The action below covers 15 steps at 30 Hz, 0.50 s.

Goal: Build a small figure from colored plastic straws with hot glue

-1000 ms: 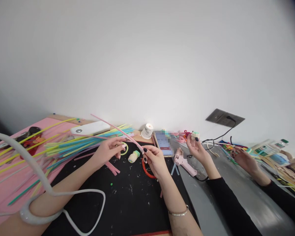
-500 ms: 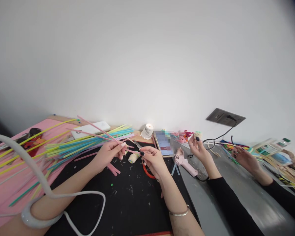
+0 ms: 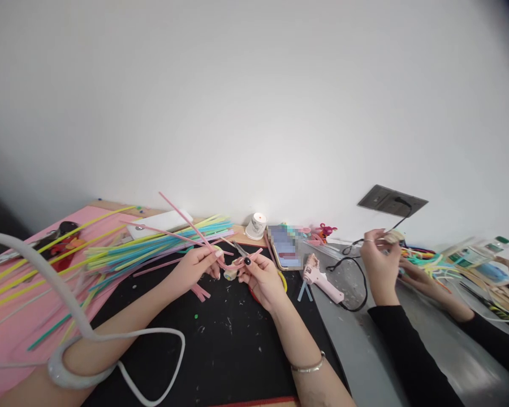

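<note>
My left hand [image 3: 199,267] pinches pink pipe cleaners [image 3: 181,215], whose long ends stick out up and to the left. Their short end runs across to my right hand [image 3: 263,281], where thumb and fingers are closed on it and the tip pokes up above them. Between and just below the fingertips sits a small pale cream roll [image 3: 229,276], partly hidden; whether a hand touches it I cannot tell. Scissors [image 3: 239,249] lie behind my right hand, their blades showing above it. Short pink pieces [image 3: 201,292] rest on the black mat [image 3: 212,356] below my left hand.
Yellow, blue and green pipe cleaners [image 3: 152,243] are heaped at left, beside a white box [image 3: 159,223]. A paper cup [image 3: 256,227], phone [image 3: 285,246] and pink glue gun [image 3: 322,281] stand behind and right. A white cable [image 3: 74,305] crosses my left arm. A co-worker's hands [image 3: 384,265] work at right.
My hands have drawn slightly closer, and the pink pipe cleaner between them now bends, its tip turned upward. The co-worker's nearer hand has moved right, toward the other one.
</note>
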Tool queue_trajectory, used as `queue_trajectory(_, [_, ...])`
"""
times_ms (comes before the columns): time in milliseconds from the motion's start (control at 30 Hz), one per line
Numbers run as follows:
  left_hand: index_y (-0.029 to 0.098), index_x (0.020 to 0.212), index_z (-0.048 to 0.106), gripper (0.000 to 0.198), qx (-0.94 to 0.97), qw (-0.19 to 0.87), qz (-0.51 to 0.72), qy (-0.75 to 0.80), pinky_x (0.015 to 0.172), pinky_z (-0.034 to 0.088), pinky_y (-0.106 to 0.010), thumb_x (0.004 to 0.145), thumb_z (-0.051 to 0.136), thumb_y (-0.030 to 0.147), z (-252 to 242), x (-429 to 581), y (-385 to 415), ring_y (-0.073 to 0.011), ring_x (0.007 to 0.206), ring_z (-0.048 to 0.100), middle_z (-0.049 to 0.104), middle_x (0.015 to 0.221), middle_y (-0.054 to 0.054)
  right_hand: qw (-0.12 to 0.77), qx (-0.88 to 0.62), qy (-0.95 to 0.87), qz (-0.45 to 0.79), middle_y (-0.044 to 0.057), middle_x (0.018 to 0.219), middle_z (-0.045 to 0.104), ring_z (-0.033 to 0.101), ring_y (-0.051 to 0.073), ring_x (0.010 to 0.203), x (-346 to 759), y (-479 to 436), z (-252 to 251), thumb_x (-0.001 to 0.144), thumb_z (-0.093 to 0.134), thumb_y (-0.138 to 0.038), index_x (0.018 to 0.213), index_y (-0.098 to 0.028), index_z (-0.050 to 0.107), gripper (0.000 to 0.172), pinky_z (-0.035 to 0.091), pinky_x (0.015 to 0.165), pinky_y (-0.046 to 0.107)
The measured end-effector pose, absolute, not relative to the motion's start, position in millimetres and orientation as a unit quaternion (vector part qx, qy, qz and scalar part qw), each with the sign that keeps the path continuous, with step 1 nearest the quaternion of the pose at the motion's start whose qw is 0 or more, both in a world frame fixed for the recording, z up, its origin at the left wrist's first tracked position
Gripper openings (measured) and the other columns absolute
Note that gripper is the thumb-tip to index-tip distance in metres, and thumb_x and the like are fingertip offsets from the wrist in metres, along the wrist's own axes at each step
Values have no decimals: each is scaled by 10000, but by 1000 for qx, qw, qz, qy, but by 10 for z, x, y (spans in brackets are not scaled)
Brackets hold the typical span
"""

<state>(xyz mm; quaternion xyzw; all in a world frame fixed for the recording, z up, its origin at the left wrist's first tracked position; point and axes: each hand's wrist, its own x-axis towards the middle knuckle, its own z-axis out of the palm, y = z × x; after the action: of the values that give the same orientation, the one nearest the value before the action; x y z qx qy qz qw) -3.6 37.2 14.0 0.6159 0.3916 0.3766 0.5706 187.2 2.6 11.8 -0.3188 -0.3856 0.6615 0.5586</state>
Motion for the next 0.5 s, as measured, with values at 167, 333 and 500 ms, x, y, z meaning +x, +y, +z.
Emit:
queue_trajectory(167, [156,818,656,309,589,580,384,410,493,545,-224,827,578,454,190,-11,323,-150,614,629,629,670,-21,536,-292,-402,683,35,737,707,623,92,565,1834,5,96,731,781,-334,735,-142,673,220,534,556,193])
queue_trajectory(333, [164,968,631,289,533,587,410,452,383,505,-173,763,651,367,277,59,232,-151,624,635,622,669,3,540,-297,-405,676,23,664,690,610,85,513,1783,-12,109,708,797,-325,732,-134,658,237,526,531,184])
queue_trajectory(500, [174,901,594,267,519,571,433,466,354,488,-165,737,678,367,286,104,176,-159,614,652,643,684,-1,557,-334,-404,644,11,577,673,586,85,448,1748,-10,106,677,810,-290,763,-141,632,247,498,464,168])
